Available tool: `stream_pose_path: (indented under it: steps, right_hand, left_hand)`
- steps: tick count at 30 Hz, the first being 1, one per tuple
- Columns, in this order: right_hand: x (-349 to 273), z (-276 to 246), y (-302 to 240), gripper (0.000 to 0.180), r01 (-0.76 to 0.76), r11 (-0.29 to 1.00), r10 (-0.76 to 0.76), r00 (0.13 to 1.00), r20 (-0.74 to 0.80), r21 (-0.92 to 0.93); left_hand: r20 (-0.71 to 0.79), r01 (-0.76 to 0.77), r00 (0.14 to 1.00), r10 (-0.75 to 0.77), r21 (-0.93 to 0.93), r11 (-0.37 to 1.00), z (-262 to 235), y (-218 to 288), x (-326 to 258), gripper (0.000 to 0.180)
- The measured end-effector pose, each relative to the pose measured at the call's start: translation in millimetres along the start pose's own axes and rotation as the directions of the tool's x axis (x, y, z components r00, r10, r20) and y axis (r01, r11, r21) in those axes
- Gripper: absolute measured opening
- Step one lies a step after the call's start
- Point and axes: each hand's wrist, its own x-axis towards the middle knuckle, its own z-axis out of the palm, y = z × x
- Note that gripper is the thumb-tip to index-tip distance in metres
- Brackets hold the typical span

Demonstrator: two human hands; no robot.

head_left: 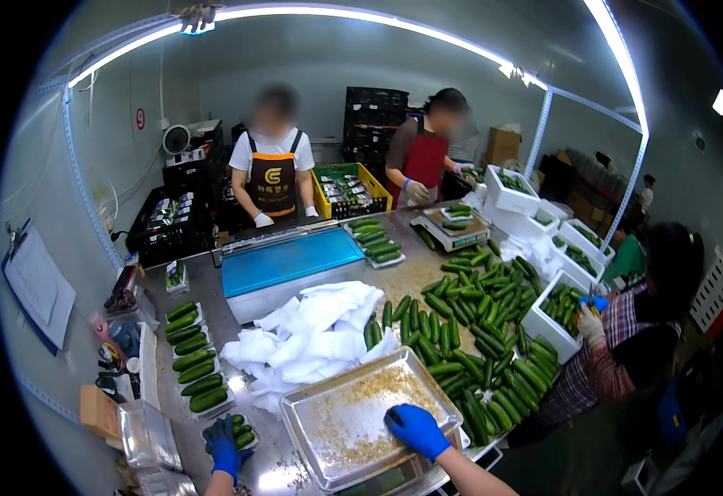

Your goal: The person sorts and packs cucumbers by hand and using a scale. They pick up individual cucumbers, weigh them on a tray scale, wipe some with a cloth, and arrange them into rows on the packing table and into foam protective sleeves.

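My left hand (226, 447), in a blue glove, is curled over a small white tray of cucumbers (244, 436) at the near left; its fingers partly cover the cucumbers. Above the right half of a shallow metal pan (328, 446) is my right hand (419, 431), also gloved in blue. Its fingers are closed around a dark, rounded piece that looks like a cucumber (394, 419), mostly hidden by the glove. Crumb-like brown residue covers the pan. Beyond my left hand, several packed trays of cucumbers (196, 364) stand in a column.
A large heap of loose cucumbers (485, 331) lies right of the pan. White foam sheets (312, 331) are piled behind it, near a blue-topped machine (291, 266). White foam boxes (553, 318) line the right side. Two co-workers stand across the table; another person's gloved hand (591, 325) reaches into a box.
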Motion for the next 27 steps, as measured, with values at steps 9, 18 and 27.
stream_pose_path:
  steps: [9, 18, 27]
  right_hand:
    - [0, 6, -5, 0.027, -0.059, 0.998, 0.059, 0.998, 0.024, 0.017]
    - [3, 3, -1, 0.023, 0.01, 1.0, -0.01, 1.0, -0.021, 0.009]
    - [-5, 4, 14, 0.025, -0.005, 1.0, 0.004, 0.999, -0.033, -0.016]
  left_hand:
    - [0.01, 0.06, 0.998, -0.06, 0.027, 0.998, 14, -34, 47, 0.119]
    - [-0.106, -0.04, 0.989, -0.1, -0.859, 0.511, -17, -17, 67, 0.043]
    - [-0.149, -0.185, 0.971, 0.189, 0.038, 0.982, 76, 92, -84, 0.069]
